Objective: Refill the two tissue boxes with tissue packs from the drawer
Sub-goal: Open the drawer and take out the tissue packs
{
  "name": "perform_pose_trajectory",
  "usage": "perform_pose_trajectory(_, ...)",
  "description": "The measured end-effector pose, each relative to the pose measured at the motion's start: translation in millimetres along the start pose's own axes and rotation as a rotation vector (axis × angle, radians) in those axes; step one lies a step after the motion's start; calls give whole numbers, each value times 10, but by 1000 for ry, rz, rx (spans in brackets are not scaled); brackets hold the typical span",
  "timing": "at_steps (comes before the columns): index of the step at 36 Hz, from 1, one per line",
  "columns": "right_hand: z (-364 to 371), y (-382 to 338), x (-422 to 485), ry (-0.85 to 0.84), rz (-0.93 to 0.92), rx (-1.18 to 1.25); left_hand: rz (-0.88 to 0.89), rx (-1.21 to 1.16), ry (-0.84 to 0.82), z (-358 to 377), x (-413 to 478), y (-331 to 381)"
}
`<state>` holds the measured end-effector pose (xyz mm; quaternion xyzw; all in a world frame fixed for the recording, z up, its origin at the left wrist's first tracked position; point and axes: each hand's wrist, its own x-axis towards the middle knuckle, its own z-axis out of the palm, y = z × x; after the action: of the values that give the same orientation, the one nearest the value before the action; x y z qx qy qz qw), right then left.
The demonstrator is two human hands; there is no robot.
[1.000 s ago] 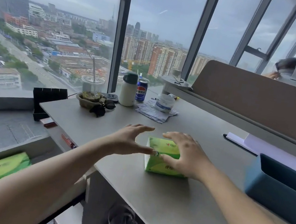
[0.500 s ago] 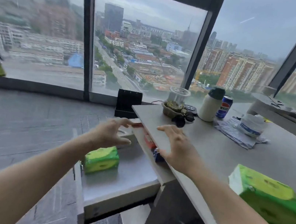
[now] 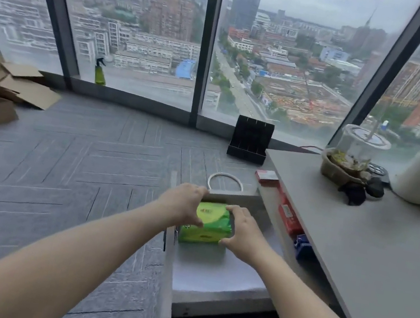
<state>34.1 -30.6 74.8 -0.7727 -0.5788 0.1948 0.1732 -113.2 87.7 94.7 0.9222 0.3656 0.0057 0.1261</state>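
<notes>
A bright green, soft plastic-wrapped tissue pack (image 3: pixel 207 223) lies in the far half of the open grey drawer (image 3: pixel 214 280), which is pulled out from under the grey tabletop (image 3: pixel 372 239). The pack is a rounded rectangular block lying flat, its long axis running from about 8 o'clock to 2 o'clock across the drawer, broad face up. That top face carries a yellow-green oval with small red print, too blurred to read; the near side face is a darker green with a pale leaf-like sweep.

The left hand (image 3: pixel 182 204) clasps the pack's left end, fingers curled over the far top edge and thumb on the near side. The right hand (image 3: pixel 242 231) grips the right end, fingers over the top corner, thumb at the lower front edge. Both hands are closed on the pack, which rests on the drawer floor.
</notes>
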Motion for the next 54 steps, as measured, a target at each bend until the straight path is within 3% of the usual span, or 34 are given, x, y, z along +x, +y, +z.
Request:
perform_pose_trajectory(8, 180, 239, 358, -38, 32, -4, -13, 107, -77, 175, 294, -15)
perform_pose_trajectory(19, 253, 293, 602, -108, -25, -264, -78, 276, -202, 301, 472, -46)
perform_pose_trajectory(34, 338, 364, 422, -113, 39, -341, -10, 197, -319, 456, 351, 121)
perform_pose_trajectory(42, 225, 314, 162, -143, 104, -246, 48, 162, -285, 332, 188, 238)
perform_pose_trajectory(54, -380, -144, -102, 84, -80, -98, 77, 80, -75, -558, -204, 322)
